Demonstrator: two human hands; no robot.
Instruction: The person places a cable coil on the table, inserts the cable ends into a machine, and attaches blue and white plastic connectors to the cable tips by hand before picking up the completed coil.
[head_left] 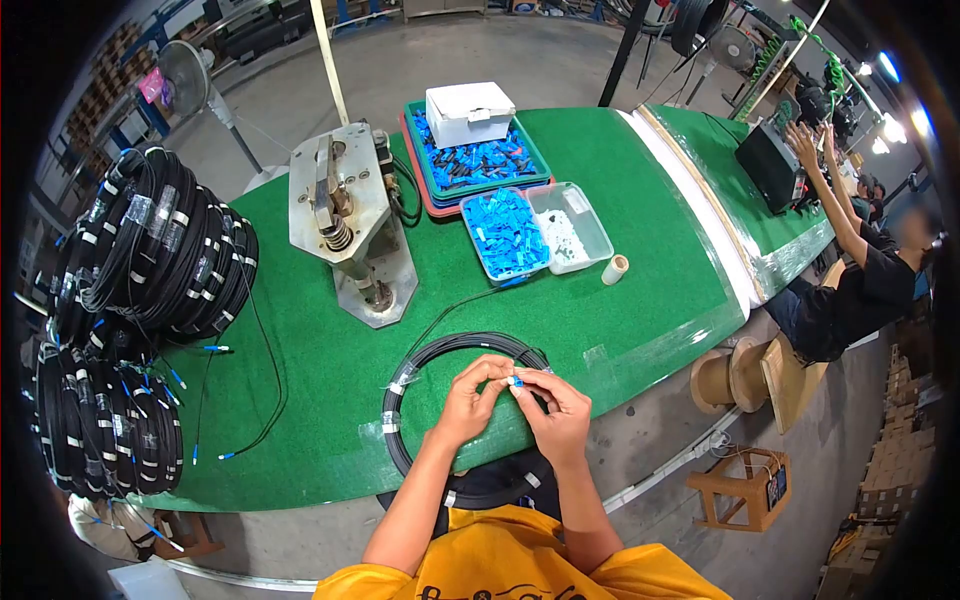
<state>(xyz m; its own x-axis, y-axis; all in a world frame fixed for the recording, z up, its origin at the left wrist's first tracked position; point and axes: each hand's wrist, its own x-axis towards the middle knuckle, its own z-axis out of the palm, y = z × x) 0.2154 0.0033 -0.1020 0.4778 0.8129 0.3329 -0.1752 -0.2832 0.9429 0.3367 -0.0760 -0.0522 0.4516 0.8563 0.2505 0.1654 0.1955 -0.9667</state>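
In front of my chest, both hands meet over the near edge of the green-covered table (pixel 310 430). My left hand (pixel 468 402) is closed in a pinch at a small blue and white cable connector (pixel 515 381). The fingers of my right hand (pixel 556 412) pinch the same connector from the other side. Fingertips hide much of it. A coil of black cable (pixel 445 345), bound with clear and white tape, lies beneath my hands. Part of the coil hangs over the table edge towards my lap.
Large stacks of coiled black cable (pixel 160 240) stand at left. A metal press (pixel 345 215) sits behind the coil. Beyond are a tub of blue parts (pixel 503 235), a clear tray (pixel 590 225), a small roll (pixel 615 268) and a white box (pixel 468 112). Another person (pixel 870 270) sits at right.
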